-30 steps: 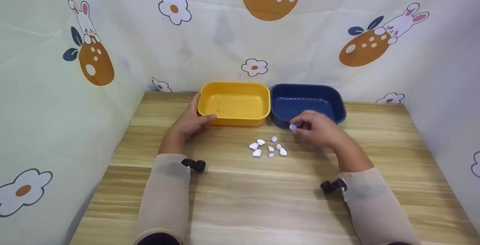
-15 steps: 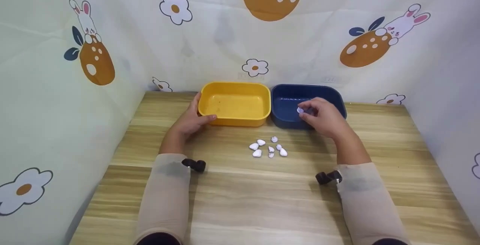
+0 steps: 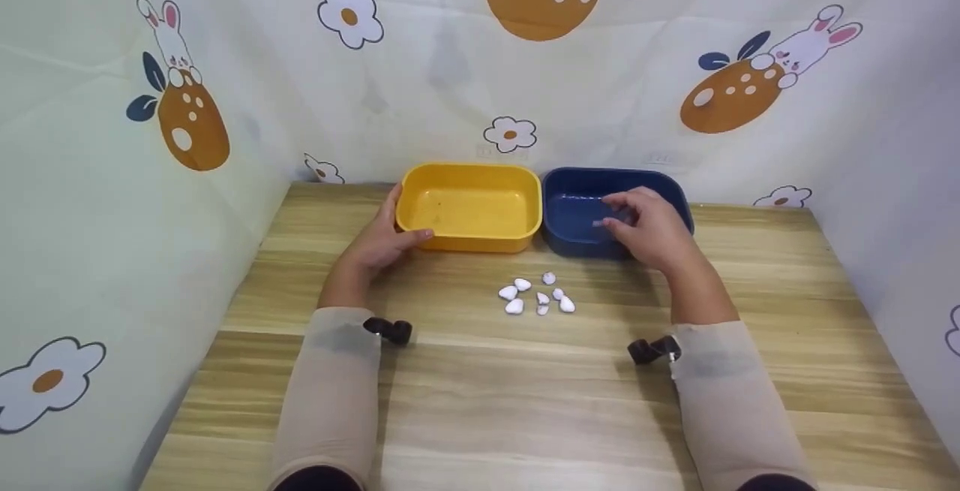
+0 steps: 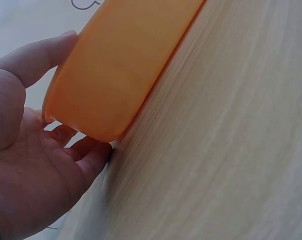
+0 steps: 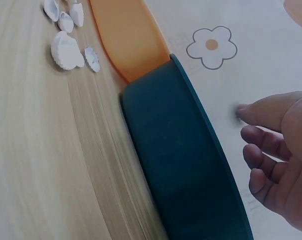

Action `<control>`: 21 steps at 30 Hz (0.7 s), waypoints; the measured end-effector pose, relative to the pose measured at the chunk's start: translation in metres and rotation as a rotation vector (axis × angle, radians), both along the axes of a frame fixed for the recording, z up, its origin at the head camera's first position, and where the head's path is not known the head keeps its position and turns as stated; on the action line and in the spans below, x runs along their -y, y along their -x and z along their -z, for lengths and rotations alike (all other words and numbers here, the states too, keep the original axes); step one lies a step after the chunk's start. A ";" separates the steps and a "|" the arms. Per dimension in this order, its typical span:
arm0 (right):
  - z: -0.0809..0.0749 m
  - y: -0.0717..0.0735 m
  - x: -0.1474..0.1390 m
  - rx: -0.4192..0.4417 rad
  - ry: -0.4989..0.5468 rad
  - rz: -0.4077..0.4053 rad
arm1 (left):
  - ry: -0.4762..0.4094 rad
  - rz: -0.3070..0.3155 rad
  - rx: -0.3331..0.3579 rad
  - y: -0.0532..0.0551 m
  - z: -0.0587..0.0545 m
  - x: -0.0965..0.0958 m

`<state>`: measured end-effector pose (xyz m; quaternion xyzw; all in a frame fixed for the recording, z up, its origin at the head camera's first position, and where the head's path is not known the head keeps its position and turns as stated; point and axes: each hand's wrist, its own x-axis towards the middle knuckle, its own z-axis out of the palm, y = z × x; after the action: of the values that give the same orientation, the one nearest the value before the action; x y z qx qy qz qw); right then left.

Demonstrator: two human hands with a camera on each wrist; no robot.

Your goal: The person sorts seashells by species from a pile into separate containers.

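My left hand grips the left end of a yellow plastic bin, with the thumb on the front rim and the fingers round the end wall. In the left wrist view the bin's orange-looking wall sits between thumb and fingers. My right hand is over the blue bin, thumb and forefinger spread apart. A small blurred seashell shows just off the thumb tip, above the bin's inside. The right wrist view shows the hand beyond the bin's rim, with a dark blur by the thumb.
Several white seashells lie in a loose group on the wood table, in front of the bins. The two bins stand side by side against a patterned cloth backdrop. Cloth walls rise at both sides.
My right hand has moved from the blue bin's front edge to over its inside. Its thumb and forefinger have parted and let go of the seashell. The left hand has stayed put.
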<state>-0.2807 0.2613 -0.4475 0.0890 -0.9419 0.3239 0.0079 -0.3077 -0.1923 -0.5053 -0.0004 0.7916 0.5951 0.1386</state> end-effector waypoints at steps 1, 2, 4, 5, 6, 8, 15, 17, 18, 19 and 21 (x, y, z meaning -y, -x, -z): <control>0.000 0.000 0.000 -0.006 -0.004 0.001 | -0.004 0.000 -0.002 0.000 0.000 0.000; 0.000 0.000 0.000 -0.010 -0.004 -0.001 | -0.008 0.000 -0.004 0.000 0.000 0.000; 0.000 -0.002 0.000 -0.018 -0.006 -0.005 | -0.008 -0.001 -0.006 -0.001 0.000 -0.001; 0.000 -0.003 0.001 -0.020 -0.002 -0.007 | -0.007 -0.002 -0.007 -0.001 0.000 -0.001; 0.000 -0.005 0.002 -0.022 0.005 -0.015 | -0.005 -0.003 -0.005 -0.001 0.000 -0.001; 0.000 -0.009 0.004 -0.012 0.019 -0.033 | 0.001 -0.003 -0.003 -0.001 -0.001 -0.001; 0.000 -0.023 0.019 0.029 0.049 -0.128 | -0.042 -0.003 0.016 0.001 -0.001 0.000; 0.000 -0.025 0.023 0.033 0.055 -0.143 | -0.036 -0.004 0.016 0.001 -0.001 0.000; 0.000 -0.026 0.024 0.029 0.056 -0.152 | -0.031 -0.004 0.016 0.002 -0.001 0.000; 0.000 -0.027 0.026 0.025 0.059 -0.160 | -0.026 -0.004 0.016 0.002 0.000 0.000; 0.000 -0.029 0.028 0.016 0.061 -0.178 | -0.018 -0.005 0.014 0.002 0.000 0.000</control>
<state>-0.2517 0.2329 -0.4476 0.1695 -0.9200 0.3523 -0.0257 -0.3095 -0.1925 -0.5056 -0.0053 0.7853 0.6024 0.1429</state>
